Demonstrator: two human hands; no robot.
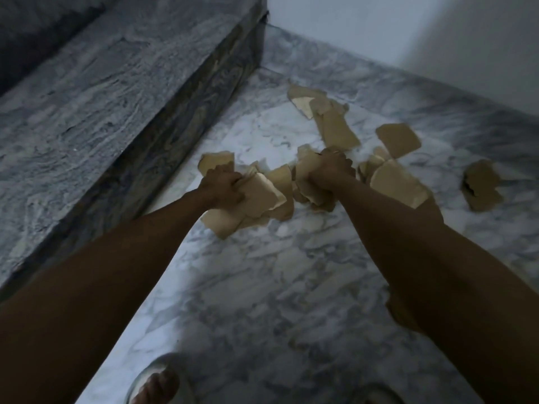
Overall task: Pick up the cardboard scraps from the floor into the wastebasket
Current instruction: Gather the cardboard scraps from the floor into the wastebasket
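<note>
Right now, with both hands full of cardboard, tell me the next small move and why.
Probably lift both bunches clear and turn to look for the wastebasket, which is not in view. The left hand and right hand each already grip several cardboard scraps; more lie loose on the marble floor, but neither hand looks able to take them.

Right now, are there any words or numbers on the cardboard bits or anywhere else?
No text can be read anywhere.
Cardboard scraps on the marble floor: plain tan, no print visible.
Scraps gripped in the left hand and right hand: blank too, though blurred.
Stone step and wall: no signs.
</note>
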